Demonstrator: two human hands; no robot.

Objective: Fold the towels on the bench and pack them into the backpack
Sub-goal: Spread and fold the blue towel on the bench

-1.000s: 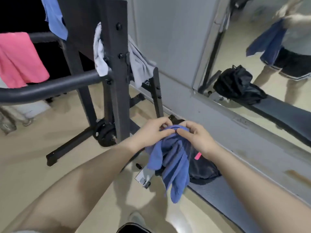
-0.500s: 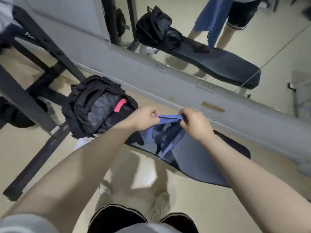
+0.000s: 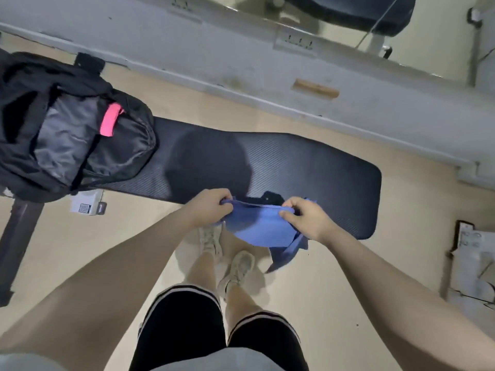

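A: Where's the blue towel?
B: Held up over the near edge of the desk, between both hands. L hand fingers clamped on its left top corner, R hand fingers pinching the right corner. Rest hangs down, a tail dangling by the R wrist.
A: Folded?
B: Looks doubled, but can't tell for sure w/ the blur.
A: Backpack?
B: Black, lying open on the desk's left end, pink tab showing. Well apart from the towel.
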